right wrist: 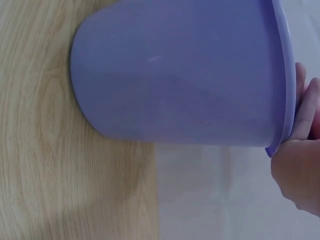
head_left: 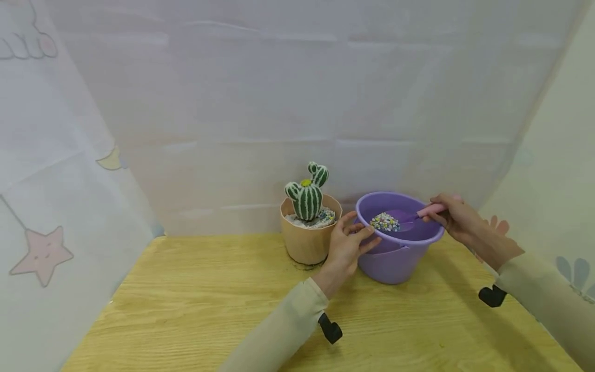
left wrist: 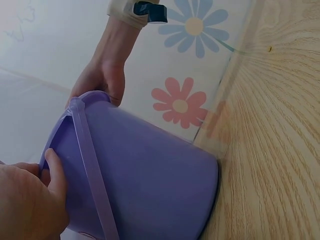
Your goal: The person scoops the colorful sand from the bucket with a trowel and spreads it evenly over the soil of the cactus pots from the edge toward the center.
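A purple bucket (head_left: 392, 266) stands upright on the table. My left hand (head_left: 345, 249) grips its near left rim, with the thumb against the outer wall in the left wrist view. My right hand (head_left: 457, 219) holds the pink handle of a small trowel (head_left: 434, 208) over the bucket's right rim. The trowel's purple blade reaches into the bucket mouth, with a heap of multicoloured pebbles (head_left: 385, 222) at its tip. In the right wrist view the bucket wall (right wrist: 180, 75) fills most of the picture, and the trowel is mostly hidden behind the hand.
Left of the bucket, close to my left hand, stands a tan pot (head_left: 304, 247) with a green cactus (head_left: 308, 202), pale grit and some coloured pebbles. The wooden table (head_left: 223, 289) meets a pale sheet-covered wall (head_left: 251, 170) behind. Another patterned sheet hangs at the right.
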A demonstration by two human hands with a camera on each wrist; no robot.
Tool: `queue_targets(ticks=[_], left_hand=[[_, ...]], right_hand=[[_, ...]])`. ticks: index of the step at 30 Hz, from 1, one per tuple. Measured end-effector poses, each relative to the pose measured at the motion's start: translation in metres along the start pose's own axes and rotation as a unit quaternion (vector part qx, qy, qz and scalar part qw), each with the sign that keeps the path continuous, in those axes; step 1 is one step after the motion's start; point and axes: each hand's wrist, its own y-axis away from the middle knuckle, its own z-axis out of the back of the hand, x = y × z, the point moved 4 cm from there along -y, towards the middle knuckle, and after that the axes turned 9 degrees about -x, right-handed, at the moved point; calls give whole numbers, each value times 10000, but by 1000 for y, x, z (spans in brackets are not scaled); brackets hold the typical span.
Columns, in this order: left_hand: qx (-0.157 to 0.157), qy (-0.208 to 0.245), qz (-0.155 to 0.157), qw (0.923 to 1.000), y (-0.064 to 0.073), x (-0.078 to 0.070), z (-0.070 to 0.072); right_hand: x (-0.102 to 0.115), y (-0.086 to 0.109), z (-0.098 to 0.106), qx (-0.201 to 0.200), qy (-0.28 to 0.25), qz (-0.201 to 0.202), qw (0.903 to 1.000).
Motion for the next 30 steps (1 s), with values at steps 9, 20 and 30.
queue_targets(ticks=[9, 20, 30], left_hand=[[-35, 36, -23, 10000, 0, 1, 2], [-41, 7, -22, 10000, 0, 2, -3], [-17, -105, -85, 9999, -3, 3, 0]], right_hand=[[-1, 2, 0, -47, -408, 324, 9986], [-1, 13, -4, -363, -505, 621, 9961], [-8, 25, -7, -746, -957, 1170, 9857]])
